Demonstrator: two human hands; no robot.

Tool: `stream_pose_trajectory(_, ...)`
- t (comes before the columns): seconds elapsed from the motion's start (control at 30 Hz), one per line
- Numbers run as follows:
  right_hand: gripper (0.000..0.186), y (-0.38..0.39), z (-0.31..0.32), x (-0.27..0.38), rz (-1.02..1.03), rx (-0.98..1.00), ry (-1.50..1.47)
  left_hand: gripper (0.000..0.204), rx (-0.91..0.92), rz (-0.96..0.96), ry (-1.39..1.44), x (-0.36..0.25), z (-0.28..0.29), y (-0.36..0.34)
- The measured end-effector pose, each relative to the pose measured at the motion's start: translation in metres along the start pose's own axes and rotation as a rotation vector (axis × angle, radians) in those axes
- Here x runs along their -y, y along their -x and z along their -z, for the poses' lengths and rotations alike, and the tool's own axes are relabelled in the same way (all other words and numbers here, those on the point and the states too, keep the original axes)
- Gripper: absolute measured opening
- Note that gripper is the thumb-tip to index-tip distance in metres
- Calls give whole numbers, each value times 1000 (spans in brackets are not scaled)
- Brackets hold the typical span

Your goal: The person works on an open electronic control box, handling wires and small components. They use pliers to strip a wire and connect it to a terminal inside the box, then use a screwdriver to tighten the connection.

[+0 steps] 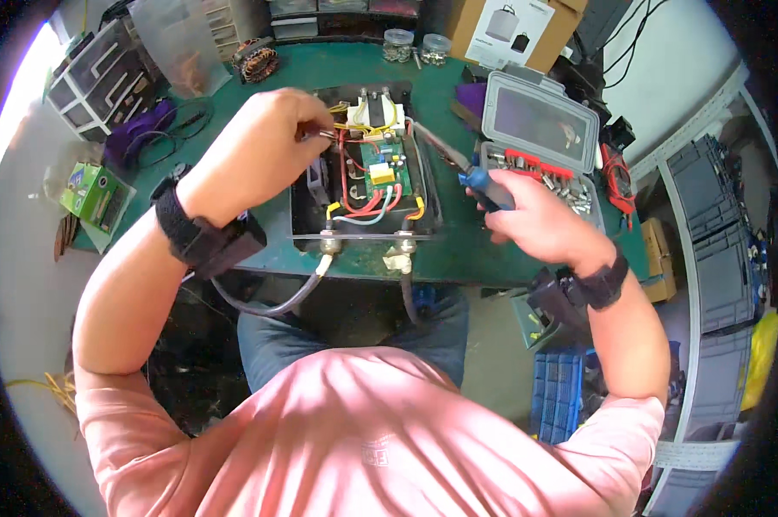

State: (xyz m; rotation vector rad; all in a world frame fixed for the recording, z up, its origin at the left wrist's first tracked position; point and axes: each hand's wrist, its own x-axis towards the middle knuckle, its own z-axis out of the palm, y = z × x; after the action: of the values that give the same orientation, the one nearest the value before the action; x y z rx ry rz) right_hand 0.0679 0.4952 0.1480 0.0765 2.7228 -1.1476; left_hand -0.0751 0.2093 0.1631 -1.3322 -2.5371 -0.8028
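An open black box (303, 220) lies on the green workbench (259, 207), with a green circuit board (387, 159), white blocks and red, yellow and blue wires inside. Over its far left corner, my left hand (277, 129) is closed in a pinch beside the yellow and red wires. A small metallic bit shows at the fingertips, too small to name. My right hand (540, 215) is wrapped round the blue handle of long-nosed pliers (447, 153). Their metal nose points far left, to the box's right side. Thick grey cables (294, 297) leave the box's near wall through metal glands.
Right of the box stands an open grey case (540, 121) of metal sockets. Red test leads (617, 185) lie beyond it. Two clear jars (397, 45), a cardboard box (548, 52) and a copper coil (255, 62) line the back. A green carton (91, 191) sits left.
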Motion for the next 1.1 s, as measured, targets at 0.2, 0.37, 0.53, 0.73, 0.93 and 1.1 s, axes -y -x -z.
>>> stream_pose_trajectory(0.2,29,-24,-13,22,345,-400,803,17,35,334,145,24,-2,37)
stream_pose_trajectory(0.37,26,-47,-29,34,340,-472,1059,20,62,395,91,42,-15,49)
stream_pose_trajectory(0.53,16,-55,-38,28,393,-573,1127,19,53,402,166,53,-20,60)
stream_pose_trajectory(0.73,20,-54,-45,27,395,-551,1122,18,35,372,214,72,-31,65)
stream_pose_trajectory(0.93,24,-57,-46,29,351,-480,1100,32,247,638,250,66,-37,58)
stream_pose_trajectory(1.1,30,-60,-51,31,310,-453,983,43,334,719,418,71,-48,55)
